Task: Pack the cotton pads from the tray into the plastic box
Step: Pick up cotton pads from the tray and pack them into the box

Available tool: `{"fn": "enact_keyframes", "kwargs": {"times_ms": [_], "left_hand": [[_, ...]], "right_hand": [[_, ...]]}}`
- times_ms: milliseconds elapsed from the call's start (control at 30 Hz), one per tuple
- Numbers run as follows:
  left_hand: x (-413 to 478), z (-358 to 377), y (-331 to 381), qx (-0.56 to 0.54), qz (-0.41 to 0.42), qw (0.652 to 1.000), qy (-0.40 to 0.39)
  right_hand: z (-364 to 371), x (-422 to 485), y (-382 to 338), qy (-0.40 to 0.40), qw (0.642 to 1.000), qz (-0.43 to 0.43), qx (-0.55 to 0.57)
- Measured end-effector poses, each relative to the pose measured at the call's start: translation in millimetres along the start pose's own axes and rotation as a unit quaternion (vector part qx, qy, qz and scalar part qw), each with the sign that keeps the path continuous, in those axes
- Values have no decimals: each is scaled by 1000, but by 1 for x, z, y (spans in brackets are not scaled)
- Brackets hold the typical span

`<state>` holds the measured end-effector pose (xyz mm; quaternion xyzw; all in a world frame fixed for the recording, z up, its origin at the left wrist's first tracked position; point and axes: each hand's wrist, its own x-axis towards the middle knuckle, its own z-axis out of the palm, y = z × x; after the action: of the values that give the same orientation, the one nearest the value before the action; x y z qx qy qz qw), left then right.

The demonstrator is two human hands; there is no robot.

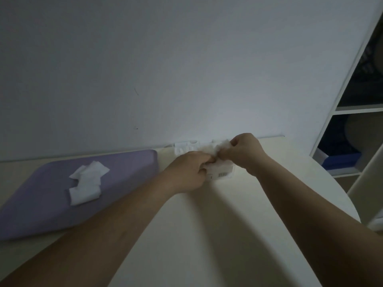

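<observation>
A lilac tray [124, 166] lies at the left of the white table, with several white square cotton pads [87, 181] heaped on it. A clear plastic box [222, 175] with a barcode label stands near the wall, its lid [184, 148] open behind it. My left hand [186, 170] and my right hand [242, 152] meet over the box, fingers pinched on white cotton pads [223, 146] at its opening. Most of the box is hidden by my hands.
The round white table [207, 235] butts against a plain wall. A white shelf unit [352, 110] with dark and blue items stands at the right, beyond the table's edge.
</observation>
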<state>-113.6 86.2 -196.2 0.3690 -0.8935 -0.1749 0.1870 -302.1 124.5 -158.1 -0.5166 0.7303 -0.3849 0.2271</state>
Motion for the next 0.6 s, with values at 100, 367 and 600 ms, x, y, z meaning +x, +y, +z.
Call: {"fn": "enact_keyframes", "kwargs": {"times_ms": [100, 367, 600], "left_hand": [[-3, -2, -3, 3, -1, 1000, 6], [-5, -5, -7, -50, -7, 999, 10], [-3, -2, -24, -47, -18, 995, 82]], "right_hand": [[1, 5, -12, 22, 986, -9, -163], [28, 4, -31, 11, 917, -82, -391], [21, 11, -42, -63, 939, -21, -337]]}}
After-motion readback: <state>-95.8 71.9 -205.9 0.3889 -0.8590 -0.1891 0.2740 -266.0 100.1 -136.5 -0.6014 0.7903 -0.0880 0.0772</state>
